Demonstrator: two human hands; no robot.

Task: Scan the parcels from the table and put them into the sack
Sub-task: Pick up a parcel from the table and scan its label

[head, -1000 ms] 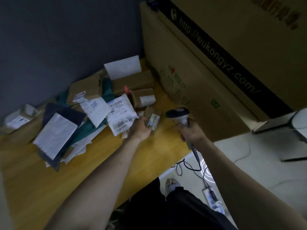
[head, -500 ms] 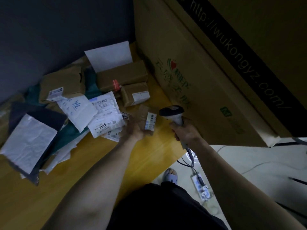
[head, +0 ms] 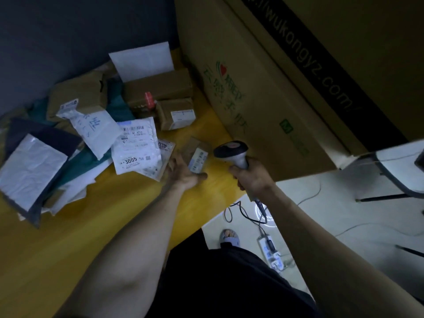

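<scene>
Pretty dim shot, but here's the setup: the left hand (head: pixel 183 172) is holding a small brown box (head: pixel 195 154) just above the yellow table (head: pixel 110 216), fingers underneath and thumb curled along its near edge, with the white label turned toward the scanner (head: pixel 232 152). The right hand (head: pixel 251 180) has its fingers wrapped tight around the scanner's handle, and the scanner head sits just beside the box, nearly touching the label. Its cable (head: pixel 259 212) hangs down toward the floor. The remaining parcels (head: pixel 96 125) are heaped on the table to the left, mostly white mailers and brown boxes. A big cardboard box (head: pixel 263 92) stands right behind the hands.
</scene>
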